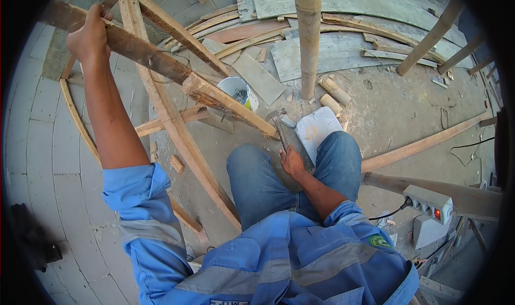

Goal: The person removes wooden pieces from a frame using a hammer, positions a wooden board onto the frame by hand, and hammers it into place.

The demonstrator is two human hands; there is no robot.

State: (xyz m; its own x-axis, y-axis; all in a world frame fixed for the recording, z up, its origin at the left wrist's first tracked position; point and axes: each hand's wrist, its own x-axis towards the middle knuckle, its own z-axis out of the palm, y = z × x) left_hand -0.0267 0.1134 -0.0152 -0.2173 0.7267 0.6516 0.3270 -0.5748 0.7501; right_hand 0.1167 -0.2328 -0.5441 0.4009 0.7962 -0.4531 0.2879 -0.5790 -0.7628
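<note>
At the upper left my left hand (90, 36) is raised and wrapped around a dark wooden beam (142, 56). A paler timber piece (230, 104) meets that beam's lower end and slants down toward my knees. In front of my lap my right hand (292, 162) is closed on the handle of a hammer (280, 127), whose head points away from me, close to the timber's lower end. A long wooden brace (171, 117) crosses beneath the beam. Just right of the hammer lies a white block (316, 128).
A white bucket (237, 92) stands behind the timber. Bamboo posts (308, 42) rise from the floor, with stacked boards (343, 5) behind. A long plank (429, 141) lies at right. A power strip (429, 203) with a red switch sits near my right side. A block wall (59, 144) is left.
</note>
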